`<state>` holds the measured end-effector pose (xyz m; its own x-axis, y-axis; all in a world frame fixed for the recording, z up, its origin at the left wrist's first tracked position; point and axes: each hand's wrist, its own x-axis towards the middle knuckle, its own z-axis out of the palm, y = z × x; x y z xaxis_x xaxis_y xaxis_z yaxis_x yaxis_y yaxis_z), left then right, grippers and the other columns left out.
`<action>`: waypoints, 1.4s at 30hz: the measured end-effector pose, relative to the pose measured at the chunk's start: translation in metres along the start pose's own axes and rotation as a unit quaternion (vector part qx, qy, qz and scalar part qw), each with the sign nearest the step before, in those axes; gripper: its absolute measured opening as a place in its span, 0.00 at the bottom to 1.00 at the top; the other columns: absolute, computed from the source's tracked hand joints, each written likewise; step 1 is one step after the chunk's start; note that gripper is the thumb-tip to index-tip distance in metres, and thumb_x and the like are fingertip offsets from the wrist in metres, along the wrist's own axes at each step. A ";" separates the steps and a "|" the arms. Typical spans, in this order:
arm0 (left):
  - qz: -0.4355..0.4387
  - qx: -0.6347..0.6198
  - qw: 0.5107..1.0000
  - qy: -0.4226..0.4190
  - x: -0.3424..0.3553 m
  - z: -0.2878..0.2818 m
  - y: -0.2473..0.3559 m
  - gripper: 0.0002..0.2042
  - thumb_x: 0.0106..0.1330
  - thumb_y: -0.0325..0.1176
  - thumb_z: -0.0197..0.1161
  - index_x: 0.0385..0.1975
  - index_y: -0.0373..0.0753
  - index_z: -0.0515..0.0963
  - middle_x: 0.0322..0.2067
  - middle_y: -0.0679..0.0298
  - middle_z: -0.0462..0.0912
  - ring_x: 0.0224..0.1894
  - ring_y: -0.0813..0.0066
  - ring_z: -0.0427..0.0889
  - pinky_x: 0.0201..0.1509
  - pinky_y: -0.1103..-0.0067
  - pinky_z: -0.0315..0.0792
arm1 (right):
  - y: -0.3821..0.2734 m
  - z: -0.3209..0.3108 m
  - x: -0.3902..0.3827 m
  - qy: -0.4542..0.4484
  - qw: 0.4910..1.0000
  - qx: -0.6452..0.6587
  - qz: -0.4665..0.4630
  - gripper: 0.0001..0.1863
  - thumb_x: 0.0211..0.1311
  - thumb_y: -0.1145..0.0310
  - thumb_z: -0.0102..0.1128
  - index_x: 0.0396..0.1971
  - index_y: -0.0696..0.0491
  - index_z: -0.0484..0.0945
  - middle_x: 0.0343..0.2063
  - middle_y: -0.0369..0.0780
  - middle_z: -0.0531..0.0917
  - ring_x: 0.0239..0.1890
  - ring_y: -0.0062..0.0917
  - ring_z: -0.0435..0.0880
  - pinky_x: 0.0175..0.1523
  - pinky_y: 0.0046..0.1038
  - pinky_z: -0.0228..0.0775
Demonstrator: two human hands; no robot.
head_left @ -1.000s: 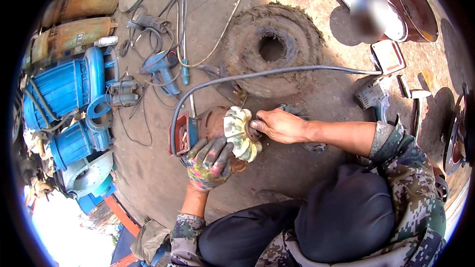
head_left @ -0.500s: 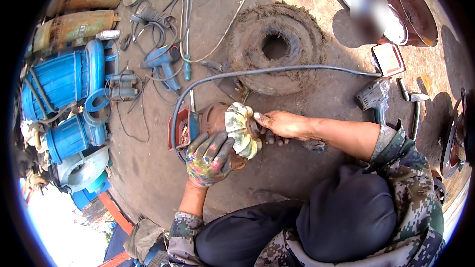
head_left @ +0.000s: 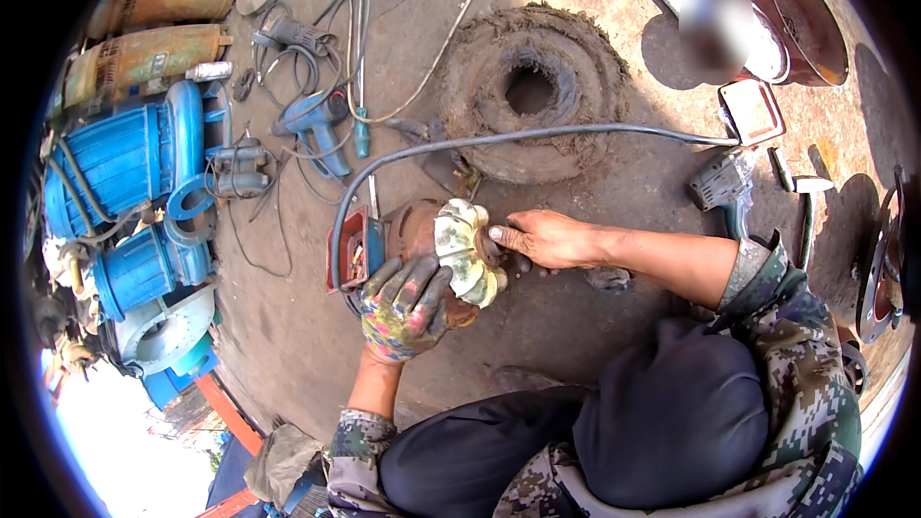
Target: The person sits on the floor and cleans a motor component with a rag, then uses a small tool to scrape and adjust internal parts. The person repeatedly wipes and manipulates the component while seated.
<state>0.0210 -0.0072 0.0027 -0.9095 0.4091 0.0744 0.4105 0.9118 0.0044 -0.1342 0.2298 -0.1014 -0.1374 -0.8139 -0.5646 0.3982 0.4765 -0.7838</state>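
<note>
At the far left, blue pump motors (head_left: pixel 120 168) lie side by side on the dirt floor (head_left: pixel 288 326), with two rusty cylinders (head_left: pixel 144 53) above them. Just right of these a blue power drill (head_left: pixel 312 120) and a screwdriver with a blue handle (head_left: pixel 361 139) lie among loose cables.

Near the middle, a small rusty motor (head_left: pixel 408 230) lies on its side on the floor, a red box (head_left: pixel 350 251) at its left end and a pale ribbed fan cover (head_left: pixel 467 251) at its right end. A grey cable (head_left: pixel 537 134) arcs from the red box up and away to the right. The left hand (head_left: pixel 408 307), in a stained, paint-flecked glove, is closed over the motor body from below, gripping it just left of the fan cover. The bare right hand (head_left: pixel 547 238) reaches in from the right, its fingertips pressed against the right face of the fan cover; whether it pinches anything small there cannot be told.

Behind the motor sits a large rusty ring-shaped casting (head_left: pixel 532 91) with a dark hole. Further right an angle grinder (head_left: pixel 720 187) lies on the floor, and a rusty round pan (head_left: pixel 801 19) stands at the upper right
</note>
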 end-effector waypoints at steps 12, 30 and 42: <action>-0.009 -0.064 0.998 -0.013 0.001 -0.003 -0.009 0.21 0.60 0.36 0.71 0.55 0.44 0.84 0.56 0.64 0.84 0.57 0.63 0.85 0.67 0.64 0.77 | 0.009 -0.021 0.000 0.092 0.964 -0.171 -0.183 0.38 0.84 0.40 0.48 0.79 0.53 0.65 0.66 0.56 0.77 0.69 0.52 0.77 0.74 0.46 0.69; -0.099 -0.343 0.929 -0.101 -0.052 0.056 0.009 0.25 0.82 0.41 0.41 0.74 0.44 0.71 0.71 0.58 0.76 0.76 0.56 0.71 0.80 0.53 0.65 | 0.010 0.023 0.083 0.172 0.911 0.329 0.182 0.40 0.78 0.35 0.57 0.72 0.56 0.74 0.65 0.39 0.83 0.65 0.30 0.82 0.74 0.35 0.69; 0.128 0.771 0.614 -0.112 -0.045 0.052 0.009 0.24 0.83 0.38 0.40 0.74 0.41 0.71 0.73 0.56 0.74 0.77 0.52 0.69 0.81 0.51 0.62 | 0.008 0.014 0.081 0.185 0.938 0.268 0.114 0.37 0.82 0.39 0.52 0.70 0.58 0.76 0.64 0.39 0.82 0.65 0.26 0.81 0.72 0.31 0.70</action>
<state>0.0624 -0.0157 -0.0529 -0.8856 0.3821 -0.2639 0.1485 -0.3054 -0.9406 -0.1297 0.1633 -0.1498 -0.2584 -0.4925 -0.8311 0.8416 0.3076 -0.4440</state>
